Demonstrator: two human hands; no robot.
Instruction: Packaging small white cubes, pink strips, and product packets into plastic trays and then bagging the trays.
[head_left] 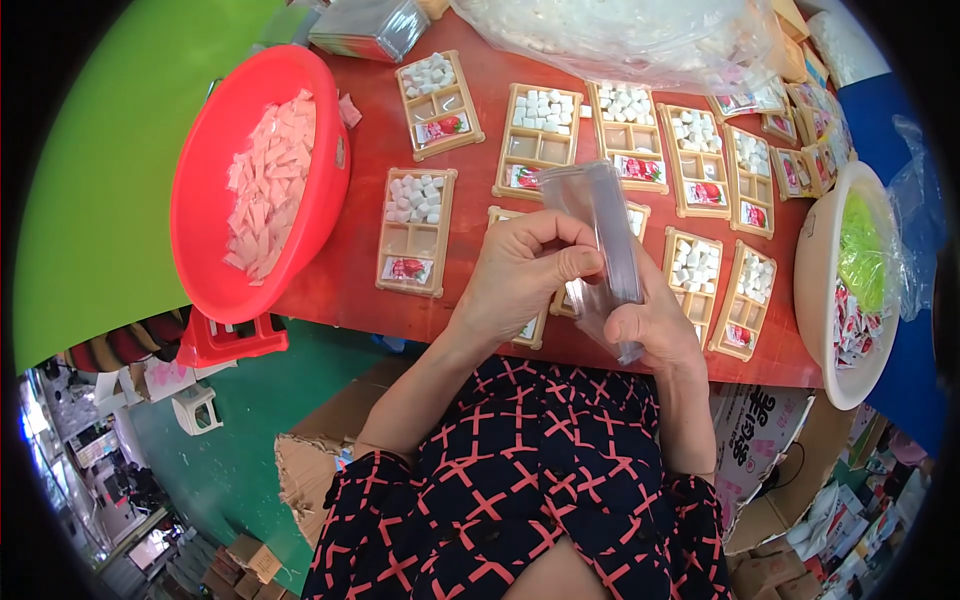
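Above the table's near edge, my right hand (pixel 655 315) is closed around a stack of clear plastic covers (pixel 618 235), its thumb lying along the lower part. My left hand (pixel 525 275) pinches the stack's left edge between thumb and forefinger. Under and around my hands stand beige compartment trays (pixel 417 232), several of them in rows. Each fully visible one holds white cubes (pixel 544 110) in the large compartment and a red-printed sachet (pixel 407 269) in a small one. My hands and the covers partly hide the trays in the middle.
A red basin (pixel 335 170) of pink wrapped pieces sits on a red stand (pixel 235 345) at left. At right is a cream basin (pixel 815 270) with green and red-white packets. More clear covers (pixel 370 30) and a large plastic bag (pixel 620 40) lie at the back.
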